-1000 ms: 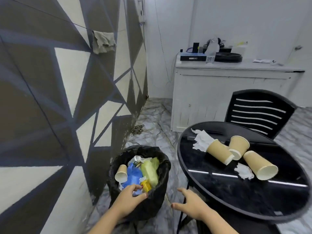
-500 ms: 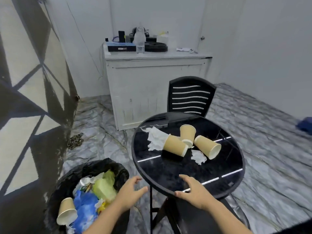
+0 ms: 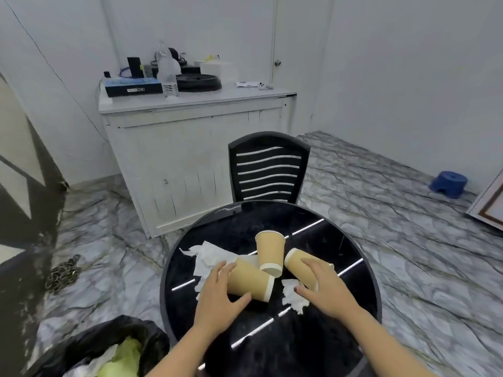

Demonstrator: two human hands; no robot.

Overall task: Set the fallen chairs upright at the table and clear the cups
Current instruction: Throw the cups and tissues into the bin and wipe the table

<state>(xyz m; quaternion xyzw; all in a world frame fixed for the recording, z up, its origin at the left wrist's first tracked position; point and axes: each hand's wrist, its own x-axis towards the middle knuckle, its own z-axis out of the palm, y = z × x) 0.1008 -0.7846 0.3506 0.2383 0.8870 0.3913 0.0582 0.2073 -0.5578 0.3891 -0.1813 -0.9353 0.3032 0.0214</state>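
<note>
both hands reach over the round black worktop [image 3: 353, 268] onto two fallen paper cups.

a black slatted chair [image 3: 268, 170] stands upright at the worktop's far edge, in front of a white cabinet [image 3: 190, 159]. a black-lined bin [image 3: 109, 346] sits on the floor at lower left. the left hand [image 3: 217, 292] comes in palm down, fingers over the left cup [image 3: 250, 280] and thumb spread below it, a loose half-open grip not yet closed. the right hand [image 3: 324, 287] curls over the right cup [image 3: 299, 266], fingers wrapping its side. the middle cup [image 3: 269, 251] lies between them, untouched. crumpled tissues [image 3: 209, 257] lie beside the cups.
</note>
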